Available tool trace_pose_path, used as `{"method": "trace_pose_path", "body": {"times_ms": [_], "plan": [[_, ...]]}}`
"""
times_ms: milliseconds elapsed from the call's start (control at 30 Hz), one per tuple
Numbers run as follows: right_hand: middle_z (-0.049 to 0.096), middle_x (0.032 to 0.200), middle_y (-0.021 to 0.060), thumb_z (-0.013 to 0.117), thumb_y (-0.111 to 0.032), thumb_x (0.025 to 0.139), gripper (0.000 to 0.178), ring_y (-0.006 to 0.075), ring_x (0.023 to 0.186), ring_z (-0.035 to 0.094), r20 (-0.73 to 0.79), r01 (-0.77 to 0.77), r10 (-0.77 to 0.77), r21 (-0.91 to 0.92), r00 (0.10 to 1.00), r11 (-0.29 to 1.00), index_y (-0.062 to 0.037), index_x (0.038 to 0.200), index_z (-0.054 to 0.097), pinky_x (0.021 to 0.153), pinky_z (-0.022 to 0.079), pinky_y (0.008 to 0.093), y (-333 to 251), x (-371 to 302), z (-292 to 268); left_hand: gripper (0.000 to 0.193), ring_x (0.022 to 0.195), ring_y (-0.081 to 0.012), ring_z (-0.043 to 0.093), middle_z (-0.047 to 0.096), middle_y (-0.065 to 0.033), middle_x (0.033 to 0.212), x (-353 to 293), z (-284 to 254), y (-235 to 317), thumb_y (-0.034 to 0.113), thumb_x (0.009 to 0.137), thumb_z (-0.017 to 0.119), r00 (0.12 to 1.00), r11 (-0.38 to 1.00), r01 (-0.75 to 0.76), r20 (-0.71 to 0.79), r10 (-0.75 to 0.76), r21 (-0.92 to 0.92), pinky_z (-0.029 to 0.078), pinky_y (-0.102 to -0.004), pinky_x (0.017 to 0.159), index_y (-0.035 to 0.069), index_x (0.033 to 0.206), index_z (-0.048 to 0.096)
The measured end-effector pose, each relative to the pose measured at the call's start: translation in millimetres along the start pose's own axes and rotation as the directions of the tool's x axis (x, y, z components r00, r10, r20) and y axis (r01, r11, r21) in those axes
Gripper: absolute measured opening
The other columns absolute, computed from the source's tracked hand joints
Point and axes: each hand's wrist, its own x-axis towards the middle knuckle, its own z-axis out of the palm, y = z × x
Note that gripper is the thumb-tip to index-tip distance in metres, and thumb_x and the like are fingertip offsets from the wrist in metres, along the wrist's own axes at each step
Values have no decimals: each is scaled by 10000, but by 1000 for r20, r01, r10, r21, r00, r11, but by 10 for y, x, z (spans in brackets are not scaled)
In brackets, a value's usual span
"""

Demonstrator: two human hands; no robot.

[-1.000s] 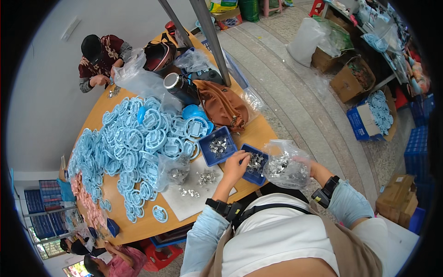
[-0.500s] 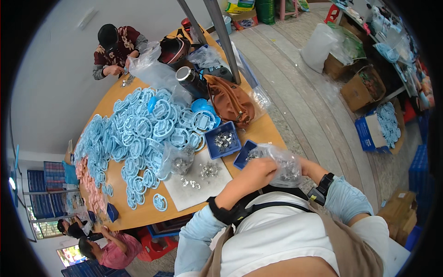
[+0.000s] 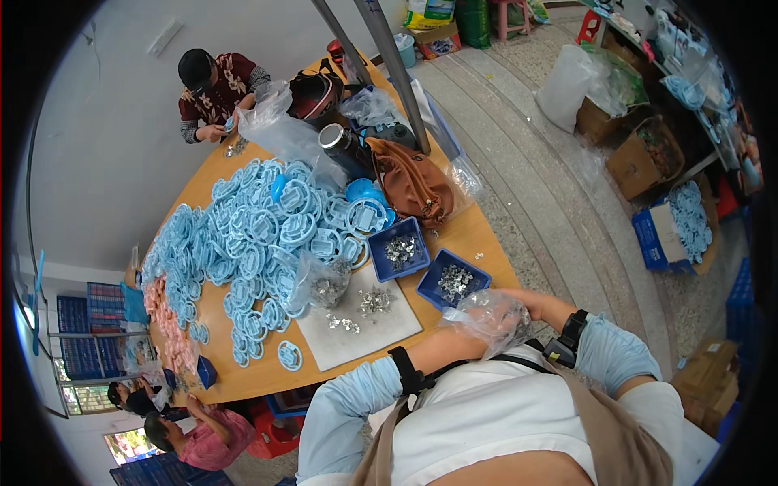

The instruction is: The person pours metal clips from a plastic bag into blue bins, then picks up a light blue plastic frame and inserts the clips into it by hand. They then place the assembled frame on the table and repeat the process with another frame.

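Observation:
A clear plastic bag (image 3: pixel 496 306) with small metal clips in it hangs before my chest, just off the table edge. My right hand (image 3: pixel 523 300) grips it at its right side. My left hand (image 3: pixel 468 342) is in or behind the bag, and the film covers its fingers. Just beyond the bag, a blue tray (image 3: pixel 480 279) holds a heap of small silvery clips. Left of it stands a second blue tray (image 3: pixel 378 257), also with clips. A white board (image 3: pixel 324 354) carries loose clips and another clear bag (image 3: pixel 320 283) of them.
Pale blue plastic rings (image 3: pixel 263 227) form a big pile across the table (image 3: pixel 389 356), with pink parts (image 3: pixel 172 324) at its left. A brown handbag (image 3: pixel 413 182) and a dark flask (image 3: pixel 344 150) stand farther back. Co-workers sit at the far side and the left end.
My left hand has gone from above the bag's mouth to in or behind the bag. The bag has come nearer my body, uncovering the closer tray of clips.

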Motion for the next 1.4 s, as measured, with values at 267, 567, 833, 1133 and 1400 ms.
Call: {"method": "trace_pose_path", "body": {"times_ms": [267, 567, 833, 1133, 1400], "plan": [[566, 1121, 83, 464, -401, 876, 438, 171, 989, 562, -13, -10, 11, 74, 1000, 997, -72, 1162, 505, 843, 470, 329, -30, 56, 75, 478, 1033, -353, 493, 449, -155, 1167, -104, -73, 3, 348, 732, 607, 988, 994, 1, -156, 16, 111, 436, -453, 841, 112, 1133, 497], [546, 1151, 98, 434, -473, 866, 522, 197, 991, 564, 100, 17, -19, 20, 995, 1000, -74, 1200, 476, 838, 476, 352, -31, 185, -3, 526, 1134, -345, 401, 419, -176, 1166, 30, -401, 63, 386, 745, 594, 945, 982, 187, 276, -175, -20, 354, -452, 940, 110, 1180, 492], [505, 1199, 127, 412, -595, 830, 655, 220, 1031, 542, 72, -29, 25, 52, 997, 998, -83, 1237, 445, 840, 476, 381, -278, -73, 329, 624, 1165, -388, 352, 380, -215, 1248, -183, -334, -156, 407, 702, 663, 995, 936, 22, -83, -54, -350, 284, -459, 986, 97, 1211, 477], [490, 1214, 146, 408, -652, 795, 755, 230, 1039, 533, 166, -132, 144, -80, 975, 988, -44, 1242, 430, 872, 452, 365, -336, -13, 382, 507, 1092, -372, 425, 416, -198, 1183, -173, -296, 1, 364, 747, 587, 995, 981, 96, 22, -94, -168, 371, -452, 908, 85, 1160, 495], [455, 1245, 163, 433, -658, 779, 789, 237, 1053, 526, 114, -158, 168, -97, 979, 983, -35, 1261, 398, 856, 464, 383, -465, -98, 492, 552, 1074, -368, 432, 427, -199, 1162, -207, -312, -8, 336, 707, 640, 990, 993, 36, -129, -51, -113, 372, -453, 903, 82, 1173, 489]]}}
